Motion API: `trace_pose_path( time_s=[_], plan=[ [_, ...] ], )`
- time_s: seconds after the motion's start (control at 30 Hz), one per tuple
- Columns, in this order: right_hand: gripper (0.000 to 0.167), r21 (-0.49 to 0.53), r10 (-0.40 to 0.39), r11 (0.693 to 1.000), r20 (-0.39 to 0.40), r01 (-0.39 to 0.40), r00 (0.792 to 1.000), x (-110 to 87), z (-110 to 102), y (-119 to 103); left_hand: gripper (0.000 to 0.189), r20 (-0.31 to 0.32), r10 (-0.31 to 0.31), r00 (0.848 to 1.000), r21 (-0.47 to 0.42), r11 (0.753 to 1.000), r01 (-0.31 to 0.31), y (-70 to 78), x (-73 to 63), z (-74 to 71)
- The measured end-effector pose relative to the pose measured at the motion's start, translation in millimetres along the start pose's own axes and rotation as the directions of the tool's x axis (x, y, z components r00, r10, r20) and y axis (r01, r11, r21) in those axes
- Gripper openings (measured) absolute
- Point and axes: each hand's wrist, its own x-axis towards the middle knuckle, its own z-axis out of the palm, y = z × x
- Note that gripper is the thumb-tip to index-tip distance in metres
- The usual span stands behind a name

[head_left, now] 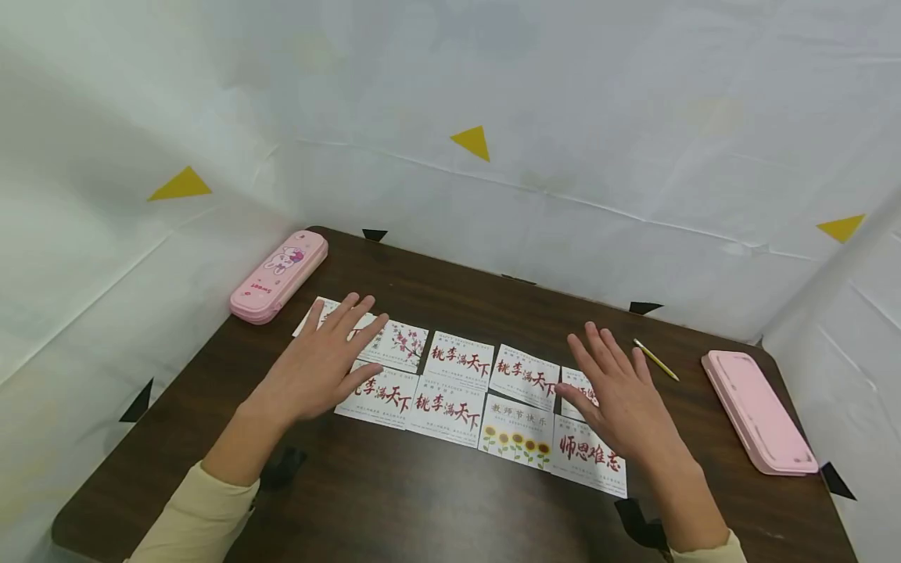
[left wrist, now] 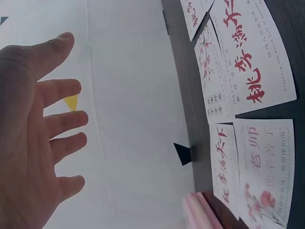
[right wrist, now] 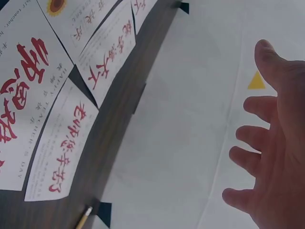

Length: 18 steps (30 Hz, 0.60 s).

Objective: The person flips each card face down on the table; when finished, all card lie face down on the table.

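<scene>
Two rows of cards (head_left: 450,407) lie on the surface (head_left: 422,500). Left hand (head_left: 320,367) hovers toward their nine o'clock, right hand (head_left: 626,407) toward three, each grip wide.

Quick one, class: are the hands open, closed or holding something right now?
Left hand: open, holding nothing.
Right hand: open, holding nothing.

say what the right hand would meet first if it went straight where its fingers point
Probably the white sheet behind the table; the right hand looks raised above it, though its height is hard to judge.
</scene>
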Motion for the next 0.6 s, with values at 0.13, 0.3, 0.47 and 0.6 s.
trace_pose_path(
  time_s=[0.13, 0.3, 0.47, 0.6],
  plan=[
    [0.076, 0.037, -0.004, 0.999, -0.01, 0.004, 1.0, 1.6, 0, -1, 0.07, -0.01, -0.051, 0.999, -0.07, 0.996, 0.05, -8.7, -2.4, 4.8],
    [0.067, 0.164, 0.007, 0.986, -0.059, 0.003, 0.998, 11.3, 4, -16, 0.063, -0.056, -0.206, 0.977, -0.142, 0.97, 0.196, -27.2, -12.4, 13.5],
    [0.047, 0.443, 0.054, 0.897, -0.106, -0.002, 0.993, 29.5, 31, -46, 0.057, -0.014, -0.401, 0.916, -0.181, 0.902, 0.392, -45.4, -20.3, 26.1],
    [0.032, 0.753, 0.11, 0.656, -0.019, -0.058, 0.994, 50.7, 65, -81, 0.056, 0.059, -0.495, 0.867, -0.182, 0.849, 0.497, -57.7, -23.5, 39.6]
  ],
)
